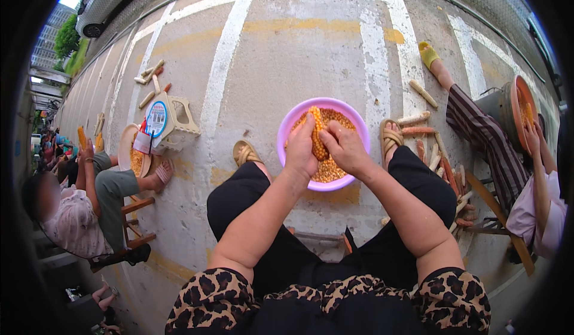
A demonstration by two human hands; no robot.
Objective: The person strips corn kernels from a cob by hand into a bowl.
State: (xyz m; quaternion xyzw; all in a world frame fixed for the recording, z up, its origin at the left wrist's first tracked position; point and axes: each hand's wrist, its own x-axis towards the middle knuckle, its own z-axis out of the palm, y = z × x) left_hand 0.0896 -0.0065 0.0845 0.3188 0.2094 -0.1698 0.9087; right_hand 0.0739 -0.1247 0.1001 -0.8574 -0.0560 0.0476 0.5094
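Note:
An ear of corn (319,136) with yellow kernels is held tilted above a lavender basin (363,125). My left hand (303,148) wraps round it from the left. My right hand (345,146) is closed against its right side, thumb pressed to the kernels; its fingertips are partly hidden. Loose corn kernels (327,171) lie in the basin under both hands. The basin stands on the ground between my sandalled feet.
Bare cobs (439,161) lie heaped beside my right foot. At left are a folding stool (182,116) and a seated person (78,215) holding corn over a bowl (127,146). Another person (541,197) works at right over an orange basin (519,104). More cobs (154,84) lie beyond the stool.

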